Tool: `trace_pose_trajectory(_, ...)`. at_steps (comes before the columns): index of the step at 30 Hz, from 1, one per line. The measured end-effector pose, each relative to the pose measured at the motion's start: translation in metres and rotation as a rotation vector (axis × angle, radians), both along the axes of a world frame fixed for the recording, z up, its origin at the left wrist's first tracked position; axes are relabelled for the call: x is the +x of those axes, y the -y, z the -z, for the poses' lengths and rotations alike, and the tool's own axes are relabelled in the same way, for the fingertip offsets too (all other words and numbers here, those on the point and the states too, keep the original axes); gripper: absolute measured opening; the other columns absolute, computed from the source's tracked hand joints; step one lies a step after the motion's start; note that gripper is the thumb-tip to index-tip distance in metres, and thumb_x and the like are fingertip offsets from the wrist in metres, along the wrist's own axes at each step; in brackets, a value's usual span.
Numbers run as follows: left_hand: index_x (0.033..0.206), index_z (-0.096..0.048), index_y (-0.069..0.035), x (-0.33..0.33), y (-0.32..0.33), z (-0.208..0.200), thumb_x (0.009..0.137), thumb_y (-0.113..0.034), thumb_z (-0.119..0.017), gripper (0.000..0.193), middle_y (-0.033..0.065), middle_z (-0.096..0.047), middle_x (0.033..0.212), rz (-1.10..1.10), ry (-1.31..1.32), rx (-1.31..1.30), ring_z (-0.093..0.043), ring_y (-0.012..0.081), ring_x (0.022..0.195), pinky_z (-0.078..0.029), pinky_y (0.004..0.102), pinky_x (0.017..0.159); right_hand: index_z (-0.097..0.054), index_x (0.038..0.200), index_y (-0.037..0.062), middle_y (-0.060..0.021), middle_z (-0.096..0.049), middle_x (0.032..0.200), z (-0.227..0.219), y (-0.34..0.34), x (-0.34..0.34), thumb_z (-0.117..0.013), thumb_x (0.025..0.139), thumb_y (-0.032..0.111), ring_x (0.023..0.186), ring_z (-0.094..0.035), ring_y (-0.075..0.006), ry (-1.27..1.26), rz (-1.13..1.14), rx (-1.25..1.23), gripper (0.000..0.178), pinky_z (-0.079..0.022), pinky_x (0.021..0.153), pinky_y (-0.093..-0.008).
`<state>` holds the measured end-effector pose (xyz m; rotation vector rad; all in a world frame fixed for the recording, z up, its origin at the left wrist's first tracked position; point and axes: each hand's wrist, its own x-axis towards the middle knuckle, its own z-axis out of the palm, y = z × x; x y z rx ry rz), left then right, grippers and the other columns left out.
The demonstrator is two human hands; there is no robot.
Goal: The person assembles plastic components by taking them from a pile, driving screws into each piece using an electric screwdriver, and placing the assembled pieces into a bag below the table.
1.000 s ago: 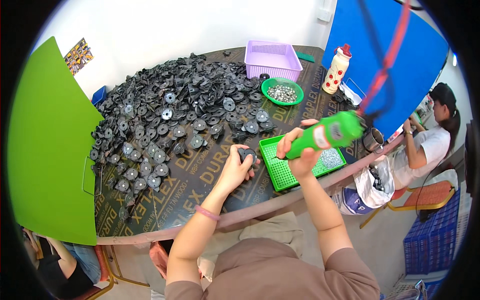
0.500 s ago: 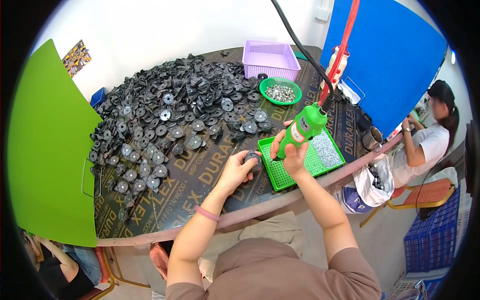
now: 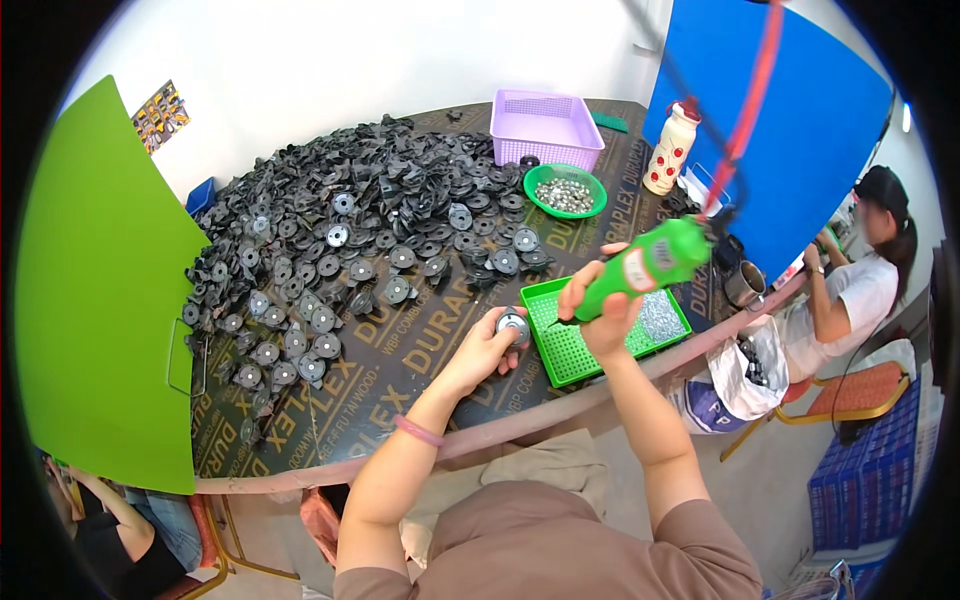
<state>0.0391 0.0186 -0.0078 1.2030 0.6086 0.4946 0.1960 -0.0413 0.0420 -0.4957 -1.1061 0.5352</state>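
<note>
Pinched in my left hand (image 3: 482, 352) is a round black plastic part (image 3: 513, 326) with a pale grey disc on its face. It sits just left of a green perforated tray (image 3: 553, 370). My right hand (image 3: 608, 325) wraps round a green electric screwdriver (image 3: 650, 265), which hangs from a red cord. The tool leans over the tray, with its dark bit end pointing left toward the held part, apart from it. Small silvery screws (image 3: 660, 318) lie in the tray's right portion.
A big heap of similar black parts (image 3: 400, 190) covers the table's left and back. Behind the tray are a green bowl (image 3: 538, 203) of metal pieces, a lilac basket (image 3: 548, 147) and a patterned bottle (image 3: 670, 150). A metal mug (image 3: 745, 283) and a co-worker (image 3: 845, 285) are at right.
The screwdriver has tipped from steep to nearly level, its rear end swinging right along with the cord. The part in my left hand now shows its pale disc more plainly.
</note>
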Motion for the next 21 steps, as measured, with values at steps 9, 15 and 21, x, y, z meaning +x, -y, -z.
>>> trace_pose_trajectory(9,0.119,-0.043,-0.005,0.001,0.002,0.0,0.09,-0.013,-0.045,0.03,0.0032,-0.054,0.08,0.107,0.013,0.103,-0.048,0.0052,0.054,-0.037,0.0183,0.044,-0.025,0.112,0.0048,-0.0086,-0.048,0.063,-0.018,-0.001,-0.026,-0.061,0.077,0.054,0.047,-0.049,-0.018,-0.117,-0.056,0.106,0.071,-0.044,0.045,-0.0302)
trace_pose_trajectory(15,0.119,-0.042,-0.004,0.001,0.003,0.0,0.09,-0.013,-0.044,0.03,0.003,-0.054,0.08,0.097,0.01,0.103,-0.048,0.0052,0.054,-0.037,0.0182,0.043,-0.027,0.111,0.0047,-0.0087,-0.048,0.063,-0.01,-0.01,-0.03,-0.063,0.076,0.052,0.048,-0.05,-0.0179,-0.076,-0.063,0.102,0.069,-0.043,0.045,-0.0286)
trace_pose_trajectory(21,0.117,-0.043,-0.005,0.001,0.004,-0.001,0.09,-0.012,-0.044,0.028,0.0025,-0.054,0.079,0.078,0.003,0.096,-0.048,0.0053,0.053,-0.036,0.0183,0.043,-0.029,0.11,0.0054,-0.0082,-0.049,0.065,-0.006,-0.013,-0.033,-0.064,0.076,0.05,0.049,-0.05,-0.0169,-0.054,-0.078,0.103,0.066,-0.042,0.045,-0.0276)
